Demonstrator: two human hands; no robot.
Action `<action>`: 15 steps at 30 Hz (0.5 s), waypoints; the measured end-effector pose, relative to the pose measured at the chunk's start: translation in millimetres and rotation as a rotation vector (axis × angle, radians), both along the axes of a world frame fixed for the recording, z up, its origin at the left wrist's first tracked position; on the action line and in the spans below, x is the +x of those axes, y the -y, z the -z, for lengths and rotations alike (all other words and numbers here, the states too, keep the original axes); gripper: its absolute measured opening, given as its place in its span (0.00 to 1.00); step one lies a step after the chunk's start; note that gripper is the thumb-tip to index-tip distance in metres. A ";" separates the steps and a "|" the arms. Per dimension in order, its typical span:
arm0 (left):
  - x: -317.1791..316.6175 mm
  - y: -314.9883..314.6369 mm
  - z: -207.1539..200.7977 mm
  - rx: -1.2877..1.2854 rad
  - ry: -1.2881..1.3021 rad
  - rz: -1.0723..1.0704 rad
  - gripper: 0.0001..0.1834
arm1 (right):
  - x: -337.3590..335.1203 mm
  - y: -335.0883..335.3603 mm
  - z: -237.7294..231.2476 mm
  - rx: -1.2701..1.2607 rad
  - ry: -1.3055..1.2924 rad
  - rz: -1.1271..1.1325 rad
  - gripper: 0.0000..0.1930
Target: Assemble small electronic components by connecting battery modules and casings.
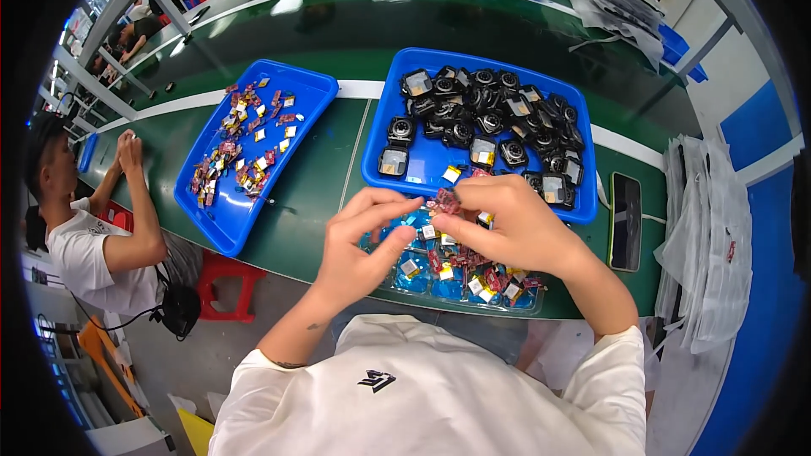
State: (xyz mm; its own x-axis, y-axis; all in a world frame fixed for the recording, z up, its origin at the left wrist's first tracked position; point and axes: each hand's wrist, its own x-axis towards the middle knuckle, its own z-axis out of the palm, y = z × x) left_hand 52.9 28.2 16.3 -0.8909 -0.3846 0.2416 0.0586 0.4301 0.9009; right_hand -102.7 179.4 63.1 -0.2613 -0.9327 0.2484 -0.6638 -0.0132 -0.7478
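Between the thumb and fingers of my right hand (517, 218) is a small red circuit board (443, 201). My left hand (361, 232) is beside it, thumb and index finger apart, the index fingertip close to the board; whether it touches I cannot tell. Below both hands lies a clear plastic tray (525, 307) showing blue through its pockets. Several red circuit boards with small silver-and-yellow battery cells (481, 287) are heaped in it, partly hidden by my hands. Just beyond stands a blue tray (376, 131) of black camera-like housings (490, 122), with one loose cell (452, 174) near its front.
Another blue tray (291, 76) at the left holds scattered boards and cells. A phone (625, 221) lies on the green table (338, 245) at the right, near stacked translucent sheets (705, 236). A person (110, 228) sits at the left by a red stool (228, 287).
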 end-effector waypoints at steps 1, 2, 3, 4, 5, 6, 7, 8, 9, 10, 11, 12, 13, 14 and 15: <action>-4.0 -8.8 -0.7 0.026 -0.132 -0.002 0.12 | 3.1 0.4 0.5 0.018 -0.064 -0.016 0.12; -6.3 -14.3 -0.3 0.053 -0.264 -0.004 0.13 | 6.3 1.0 1.4 0.037 -0.128 -0.032 0.11; -6.7 -16.5 0.4 0.065 -0.248 0.019 0.14 | 9.7 0.9 6.8 -0.029 -0.197 -0.014 0.10; -8.1 -18.9 3.6 0.070 -0.246 0.021 0.14 | 12.3 0.9 9.9 -0.025 -0.195 -0.012 0.10; -10.1 -21.1 9.0 0.077 -0.277 0.004 0.15 | 14.4 1.0 12.2 -0.020 -0.241 -0.016 0.10; -11.6 -22.4 13.2 0.084 -0.309 -0.010 0.16 | 16.2 1.3 13.8 -0.015 -0.289 -0.017 0.11; -11.7 -23.3 15.3 0.090 -0.308 -0.007 0.16 | 18.2 1.9 14.5 -0.001 -0.304 -0.014 0.12; -11.2 -24.6 17.2 0.154 -0.314 -0.036 0.15 | 19.0 2.7 14.7 0.006 -0.304 -0.011 0.12; -11.3 -25.5 19.0 0.218 -0.321 -0.066 0.14 | 19.1 3.7 15.0 0.030 -0.296 -0.017 0.10; -11.2 -25.3 20.1 0.226 -0.322 -0.063 0.14 | 18.8 4.1 15.1 0.054 -0.288 -0.024 0.08; -10.4 -23.8 20.8 0.353 -0.346 -0.051 0.12 | 18.0 3.9 11.7 0.061 -0.290 -0.022 0.08; -9.4 -21.7 21.2 0.479 -0.371 -0.043 0.09 | 16.1 4.5 4.9 0.080 -0.238 -0.042 0.08; -6.6 -19.5 21.1 0.560 -0.371 -0.007 0.07 | 13.2 5.6 0.9 0.099 -0.186 -0.062 0.09; -4.7 -15.8 22.8 0.565 -0.376 -0.011 0.07 | 5.7 5.2 4.4 0.080 -0.175 -0.048 0.09; -1.8 -12.9 24.4 0.776 -0.348 0.023 0.11 | -4.0 6.3 7.3 0.078 -0.162 0.003 0.12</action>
